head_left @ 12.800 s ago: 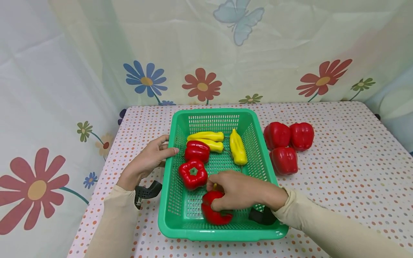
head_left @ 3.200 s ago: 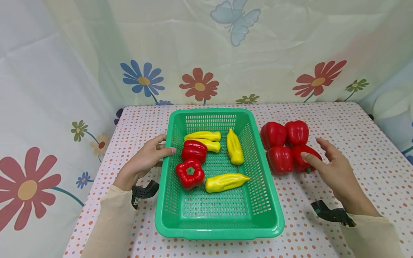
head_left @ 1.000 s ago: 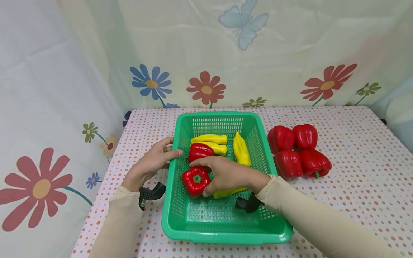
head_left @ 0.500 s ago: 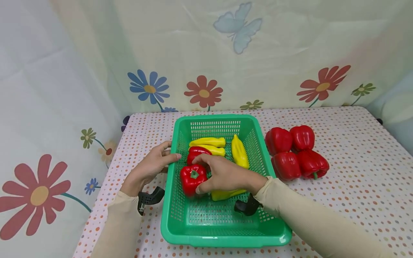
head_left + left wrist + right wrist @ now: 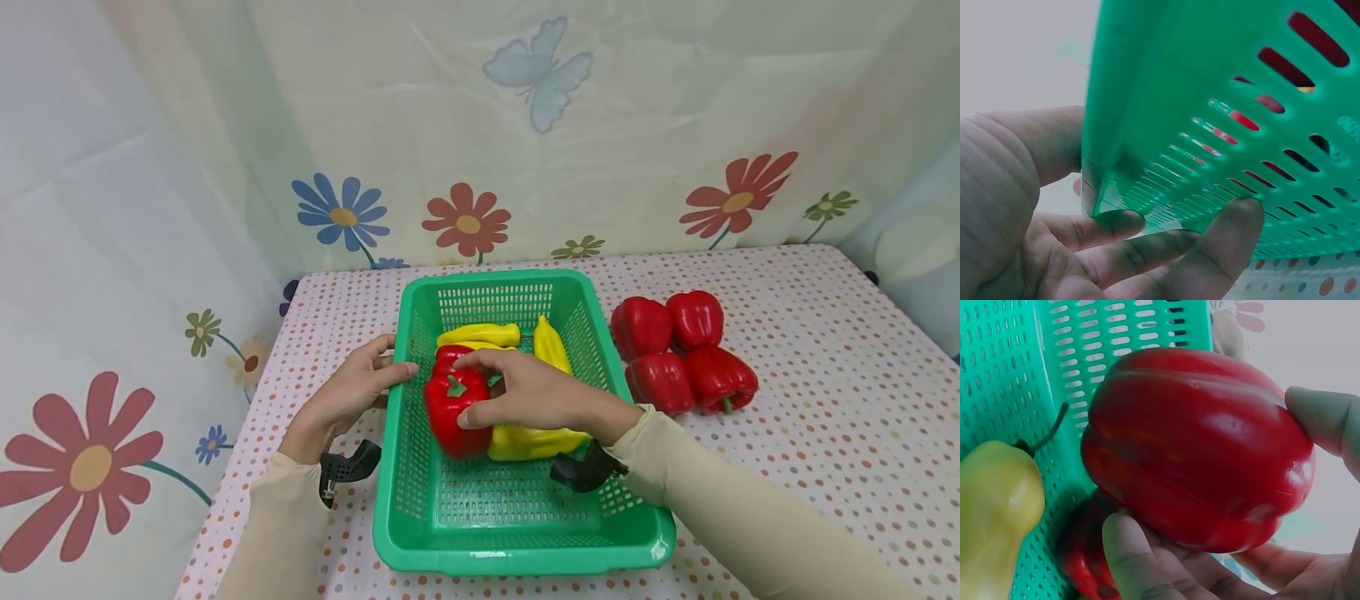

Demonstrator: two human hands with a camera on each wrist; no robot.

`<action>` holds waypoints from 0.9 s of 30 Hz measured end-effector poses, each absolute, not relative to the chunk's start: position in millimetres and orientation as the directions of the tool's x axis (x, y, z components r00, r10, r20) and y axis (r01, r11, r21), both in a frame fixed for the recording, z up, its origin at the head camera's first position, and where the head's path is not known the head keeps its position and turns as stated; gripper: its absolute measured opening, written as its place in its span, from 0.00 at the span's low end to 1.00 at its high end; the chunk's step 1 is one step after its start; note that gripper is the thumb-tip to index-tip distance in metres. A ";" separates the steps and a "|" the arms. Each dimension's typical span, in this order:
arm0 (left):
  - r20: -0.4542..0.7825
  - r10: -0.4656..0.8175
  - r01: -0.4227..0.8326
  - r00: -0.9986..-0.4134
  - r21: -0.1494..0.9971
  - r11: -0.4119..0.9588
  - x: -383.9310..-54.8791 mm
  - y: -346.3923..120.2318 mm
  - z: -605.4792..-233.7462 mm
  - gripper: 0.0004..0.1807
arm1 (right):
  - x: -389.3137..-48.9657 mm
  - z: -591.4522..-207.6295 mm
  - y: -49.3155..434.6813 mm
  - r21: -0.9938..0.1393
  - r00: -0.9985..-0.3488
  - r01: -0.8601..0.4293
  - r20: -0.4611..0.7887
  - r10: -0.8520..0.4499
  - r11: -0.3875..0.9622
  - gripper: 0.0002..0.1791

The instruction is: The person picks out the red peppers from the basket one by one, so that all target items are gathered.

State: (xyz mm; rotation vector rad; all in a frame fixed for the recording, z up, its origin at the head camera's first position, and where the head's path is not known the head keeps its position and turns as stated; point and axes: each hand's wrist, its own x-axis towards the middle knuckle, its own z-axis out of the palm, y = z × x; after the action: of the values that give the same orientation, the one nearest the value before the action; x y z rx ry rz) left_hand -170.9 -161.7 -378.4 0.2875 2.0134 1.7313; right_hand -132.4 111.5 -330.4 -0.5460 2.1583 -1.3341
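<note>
My right hand grips a red bell pepper between thumb and fingers, over the left side of a green slotted basket. In the right wrist view the pepper looks raised and tilted, with part of another red bell pepper below it. My left hand holds the basket's left rim. In the left wrist view its thumb is over the rim and its fingers lie against the outer wall. Yellow long peppers lie in the basket, one partly behind the right hand.
Right of the basket, several red bell peppers sit grouped close together, the nearest by its wall. The table has a dotted cloth. A flowered curtain hangs behind and at the left.
A red bell pepper from the basket's front now lies with the group at right. My right hand returned, took another red bell pepper and raised it slightly. My left hand stays on the rim.
</note>
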 end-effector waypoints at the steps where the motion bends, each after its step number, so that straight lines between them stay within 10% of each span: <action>1: -0.209 0.446 -0.141 -0.870 0.973 0.181 -170.6 -161.9 -378.9 0.30 | -132.3 -329.4 113.1 -0.902 -0.775 -0.047 -0.239 -0.585 0.430 0.38; 27: -0.193 0.458 -0.120 -0.868 0.976 0.184 -171.4 -162.2 -376.2 0.31 | -107.1 -299.2 194.2 -0.892 -0.905 0.017 -0.206 -0.371 0.452 0.43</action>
State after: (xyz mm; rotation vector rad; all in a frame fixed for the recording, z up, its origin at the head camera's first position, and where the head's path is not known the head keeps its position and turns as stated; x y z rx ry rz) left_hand -171.4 -162.2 -376.2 0.3169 2.0205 1.7283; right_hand -107.1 194.2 -299.2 -0.2996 2.3348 -1.4412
